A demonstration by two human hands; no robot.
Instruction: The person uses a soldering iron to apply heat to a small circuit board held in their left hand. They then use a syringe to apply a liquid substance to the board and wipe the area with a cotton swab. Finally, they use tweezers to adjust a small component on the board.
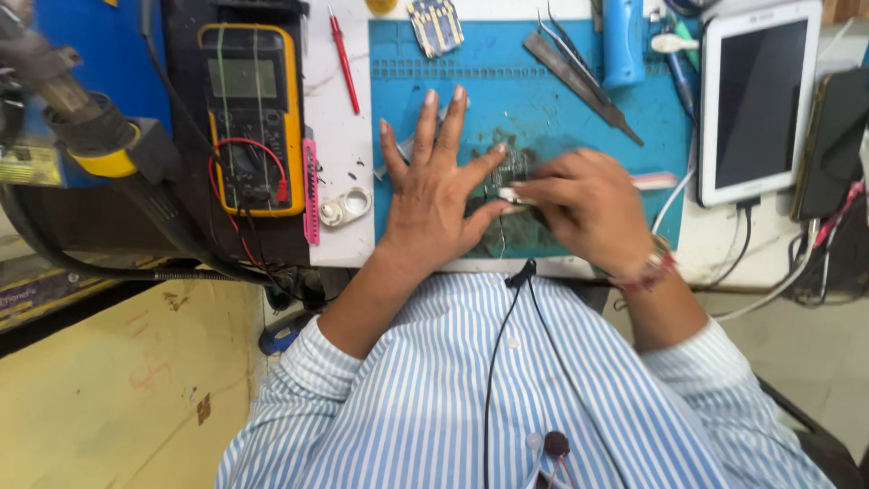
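Note:
My left hand (435,186) lies flat on the blue work mat (534,100), fingers spread, its thumb and forefinger pressing on a small dark circuit board (512,168) at the mat's middle. My right hand (588,206) is closed around a thin tool with a pale pink handle (654,180), its metal tip (507,193) touching the board beside my left thumb. Most of the board is hidden under both hands.
A yellow multimeter (253,116) with red and black leads lies at the left. Metal tweezers (581,74), a blue tool (623,41) and a small gold-patterned board (434,24) sit at the mat's far edge. A white tablet (757,101) is right, a red pen (343,60) left.

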